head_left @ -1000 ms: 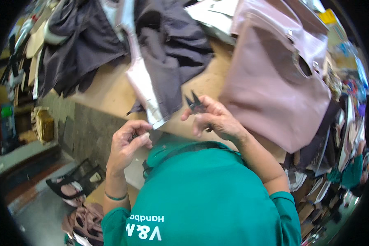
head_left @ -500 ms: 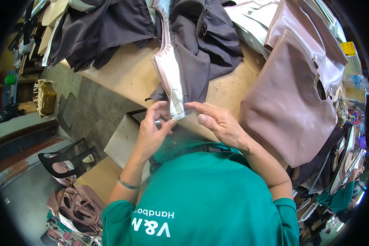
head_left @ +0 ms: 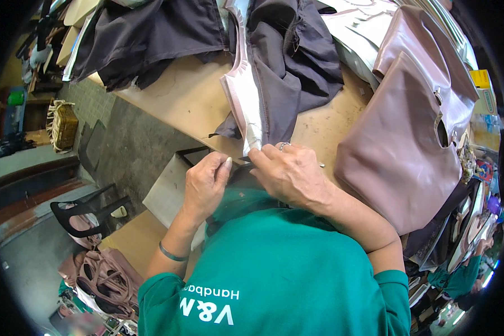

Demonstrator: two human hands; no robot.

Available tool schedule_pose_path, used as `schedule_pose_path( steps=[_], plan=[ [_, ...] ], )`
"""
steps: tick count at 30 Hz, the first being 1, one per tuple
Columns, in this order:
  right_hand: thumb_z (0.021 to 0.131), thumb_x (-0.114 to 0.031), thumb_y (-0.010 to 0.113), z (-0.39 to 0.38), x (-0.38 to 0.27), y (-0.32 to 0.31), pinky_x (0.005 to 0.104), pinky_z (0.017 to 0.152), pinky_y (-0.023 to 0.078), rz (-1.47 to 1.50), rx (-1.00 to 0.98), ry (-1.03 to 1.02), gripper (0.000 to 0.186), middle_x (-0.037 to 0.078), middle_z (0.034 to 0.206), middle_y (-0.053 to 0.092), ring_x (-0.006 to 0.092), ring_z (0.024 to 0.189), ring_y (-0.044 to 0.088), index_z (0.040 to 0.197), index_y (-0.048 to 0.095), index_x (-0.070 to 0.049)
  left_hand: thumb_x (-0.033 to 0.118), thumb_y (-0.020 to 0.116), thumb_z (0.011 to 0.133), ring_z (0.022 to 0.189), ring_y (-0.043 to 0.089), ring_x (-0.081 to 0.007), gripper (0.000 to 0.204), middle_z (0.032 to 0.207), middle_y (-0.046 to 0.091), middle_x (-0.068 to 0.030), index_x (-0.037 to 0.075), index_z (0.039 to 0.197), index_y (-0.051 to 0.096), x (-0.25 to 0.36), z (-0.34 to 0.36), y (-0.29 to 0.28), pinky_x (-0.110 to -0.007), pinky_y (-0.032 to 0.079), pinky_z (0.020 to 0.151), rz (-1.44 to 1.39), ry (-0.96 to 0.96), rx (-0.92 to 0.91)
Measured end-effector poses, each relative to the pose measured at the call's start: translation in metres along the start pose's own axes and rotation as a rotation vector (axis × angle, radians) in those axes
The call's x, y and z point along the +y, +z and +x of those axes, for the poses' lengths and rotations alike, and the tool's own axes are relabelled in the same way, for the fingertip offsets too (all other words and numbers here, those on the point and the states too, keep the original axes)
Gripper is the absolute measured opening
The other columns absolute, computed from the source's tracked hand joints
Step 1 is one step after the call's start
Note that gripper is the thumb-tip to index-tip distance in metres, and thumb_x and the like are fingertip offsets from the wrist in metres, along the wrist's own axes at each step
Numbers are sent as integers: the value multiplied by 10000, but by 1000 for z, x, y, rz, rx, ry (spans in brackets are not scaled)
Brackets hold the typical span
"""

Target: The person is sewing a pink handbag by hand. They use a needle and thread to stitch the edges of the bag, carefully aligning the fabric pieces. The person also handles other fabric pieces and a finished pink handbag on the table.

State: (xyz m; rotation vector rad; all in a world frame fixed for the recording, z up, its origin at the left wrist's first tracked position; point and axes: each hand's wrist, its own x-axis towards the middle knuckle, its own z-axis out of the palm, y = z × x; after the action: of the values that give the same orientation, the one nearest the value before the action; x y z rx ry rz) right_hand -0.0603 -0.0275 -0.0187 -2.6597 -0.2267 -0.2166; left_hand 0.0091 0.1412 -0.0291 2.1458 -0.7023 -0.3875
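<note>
On the tan worktop [head_left: 322,126], at its near edge: one pale strip [head_left: 247,92] along dark cloth [head_left: 277,92], lower end toward the person.
Long axis running away from the body, far end slightly leftward. Unlike half a second ago, left hand [head_left: 206,183] off the strip, thumb against curled fingers, contents impossible to tell; right hand [head_left: 295,175] now bent over the strip's end, full grip hidden. Two hands, one strip, one pink bag [head_left: 392,140] at right.

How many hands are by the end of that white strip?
2. The left hand is curled just to the left of the lower end of the white strip; the right hand is at that end itself. No others show there.
</note>
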Motion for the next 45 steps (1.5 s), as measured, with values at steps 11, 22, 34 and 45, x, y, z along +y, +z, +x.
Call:
schedule_pose_path(
  steps=[11,22,34,45],
  plan=[
    [714,-172,562,-12,3,-20,330,479,446,67,-101,-15,122,76,624,553,216,558,580,715,531,-54,40,559,773,617,547,-219,66,721,552,-108,14,832,546,-5,5,-5,-312,432,548,-62,72,14],
    [647,-150,653,-103,37,1,344,686,431,-316,21,365,470,105,877,529,251,789,524,1063,492,-1,35,682,567,988,530,-216,389,1019,586,-12,174,914,575,1,62,9,-397,302,951,500,779,-26],
    [804,-85,559,-31,15,-54,249,655,435,1163,464,605,146,43,801,574,99,712,526,908,554,18,203,507,847,612,582,-237,223,672,563,-150,21,975,514,79,77,4,-281,433,588,-210,263,-436],
    [859,-154,503,-24,30,-45,156,575,395,1774,258,730,155,-19,715,539,23,632,482,875,566,-13,173,467,858,602,470,-116,189,654,520,-79,-4,864,534,74,94,0,-261,400,572,-318,83,-665]
  ],
)
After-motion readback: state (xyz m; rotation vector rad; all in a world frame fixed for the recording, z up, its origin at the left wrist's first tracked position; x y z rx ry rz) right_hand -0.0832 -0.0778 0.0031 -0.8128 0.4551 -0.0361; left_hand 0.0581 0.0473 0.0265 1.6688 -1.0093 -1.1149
